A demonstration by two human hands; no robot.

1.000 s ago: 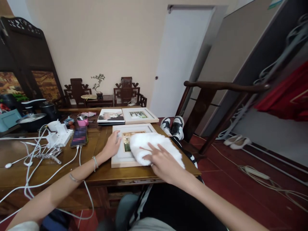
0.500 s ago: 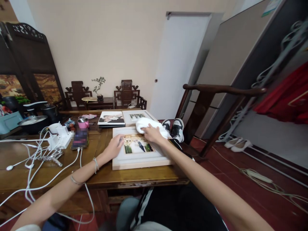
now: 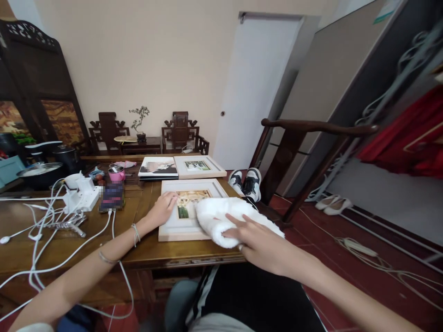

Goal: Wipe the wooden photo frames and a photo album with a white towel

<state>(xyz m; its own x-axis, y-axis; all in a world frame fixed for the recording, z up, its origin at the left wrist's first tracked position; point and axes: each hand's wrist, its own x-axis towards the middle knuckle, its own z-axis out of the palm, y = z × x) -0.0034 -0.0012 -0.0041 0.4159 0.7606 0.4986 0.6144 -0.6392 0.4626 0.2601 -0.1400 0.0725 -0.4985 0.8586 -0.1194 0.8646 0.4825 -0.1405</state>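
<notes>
A white-edged picture frame (image 3: 168, 231) with a photo inside lies flat near the front edge of the wooden table. My left hand (image 3: 163, 208) holds it at its left side, fingertips over the border by the photo. My right hand (image 3: 254, 237) is closed on a fluffy white cloth (image 3: 221, 214), thumb tucked under a fold and fingers on top. The cloth covers the right part of the frame and hangs past its front right corner. How much of it touches the frame surface is hidden.
Behind lie a second frame (image 3: 218, 171) and a stack of photo panels (image 3: 157, 173). On the left are a power strip (image 3: 88, 196), tangled white cables, a phone (image 3: 111, 197), a pink mug (image 3: 116, 174) and a pot (image 3: 41, 175). A wooden chair (image 3: 289, 147) with sneakers stands right.
My right hand has brought the white cloth from the frame's far right corner toward me, to its front right. My left hand stays at the left border. The view has shifted slightly.
</notes>
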